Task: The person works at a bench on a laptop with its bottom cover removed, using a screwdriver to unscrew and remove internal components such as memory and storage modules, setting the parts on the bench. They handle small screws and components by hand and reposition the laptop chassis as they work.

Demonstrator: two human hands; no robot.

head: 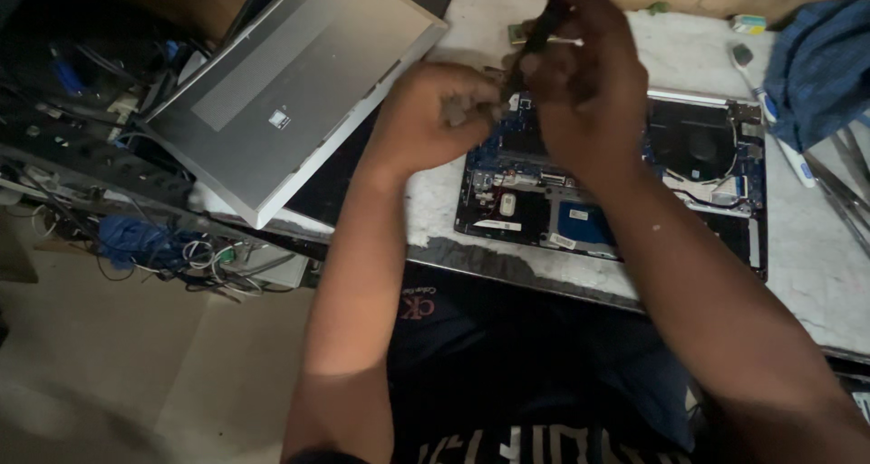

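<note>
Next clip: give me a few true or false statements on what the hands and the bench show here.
1. The right hand holds a dark slim tool above the opened laptop base. True.
2. The left hand rests flat on the floor. False: it is curled beside the right hand, over the base.
3. A silver laptop cover lies left of the hands. True.
4. The blue cloth covers the laptop base. False: it lies at the far right of the white worktop.

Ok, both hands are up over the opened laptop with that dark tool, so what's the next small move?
Probably lower the dark slim tool in the right hand toward the exposed blue circuit board of the opened laptop base, since both hands hover above it; the left hand looks closed on something small, unclear what.
</note>
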